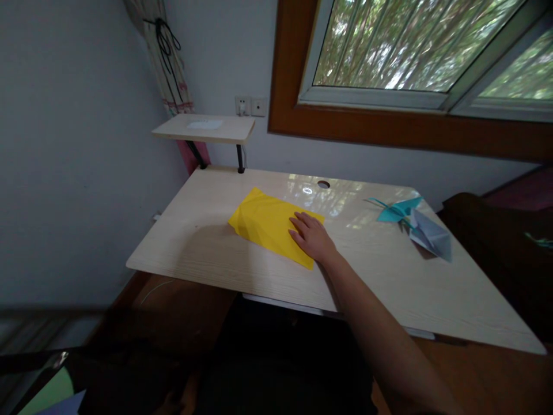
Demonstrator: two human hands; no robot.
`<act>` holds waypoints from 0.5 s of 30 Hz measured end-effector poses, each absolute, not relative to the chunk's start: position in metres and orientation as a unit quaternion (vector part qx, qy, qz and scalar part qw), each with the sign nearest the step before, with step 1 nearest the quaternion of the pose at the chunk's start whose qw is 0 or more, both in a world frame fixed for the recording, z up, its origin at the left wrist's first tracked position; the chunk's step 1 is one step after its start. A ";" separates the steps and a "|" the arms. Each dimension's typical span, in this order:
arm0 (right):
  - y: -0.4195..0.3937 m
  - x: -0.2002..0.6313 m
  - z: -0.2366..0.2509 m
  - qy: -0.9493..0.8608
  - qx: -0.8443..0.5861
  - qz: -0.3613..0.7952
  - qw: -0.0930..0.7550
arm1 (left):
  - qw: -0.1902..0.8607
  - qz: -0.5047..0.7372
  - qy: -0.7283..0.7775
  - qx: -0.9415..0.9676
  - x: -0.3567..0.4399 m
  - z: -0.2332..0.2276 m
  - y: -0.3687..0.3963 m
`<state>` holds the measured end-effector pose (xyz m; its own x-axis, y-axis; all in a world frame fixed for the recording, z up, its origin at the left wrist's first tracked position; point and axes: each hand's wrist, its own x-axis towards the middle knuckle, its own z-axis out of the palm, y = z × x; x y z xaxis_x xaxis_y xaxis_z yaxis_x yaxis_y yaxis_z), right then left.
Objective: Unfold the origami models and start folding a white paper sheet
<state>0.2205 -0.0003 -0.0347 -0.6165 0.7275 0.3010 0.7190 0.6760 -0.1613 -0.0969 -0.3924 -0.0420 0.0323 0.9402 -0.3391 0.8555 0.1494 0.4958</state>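
Note:
A folded yellow sheet of paper (263, 222) lies flat near the middle of the pale wooden desk (207, 253). My right hand (313, 237) rests palm down on the sheet's right end, fingers spread and pressing it to the desk. My arm reaches in from the lower right. My left hand is out of sight. A teal paper crane (395, 210) and a grey-blue folded paper figure (430, 235) sit together at the desk's back right.
A small raised shelf (205, 128) stands at the desk's back left, with a white slip on it. A cable hole (323, 184) is near the back edge. A wall socket (249, 106), a curtain and a window are behind. Dark furniture sits at the right.

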 end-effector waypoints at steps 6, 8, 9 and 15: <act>-0.003 0.220 -0.031 -0.905 -0.391 0.001 0.171 | 0.255 0.157 0.675 0.674 -0.100 -0.035 -0.361; -0.003 0.220 -0.031 -0.907 -0.384 0.008 0.172 | 0.205 0.200 0.637 0.715 -0.102 -0.018 -0.331; -0.004 0.220 -0.030 -0.908 -0.381 0.014 0.173 | 0.161 0.230 0.604 0.746 -0.101 -0.007 -0.312; -0.005 0.221 -0.029 -0.912 -0.367 0.037 0.179 | 0.000 0.294 0.481 0.826 -0.091 0.035 -0.166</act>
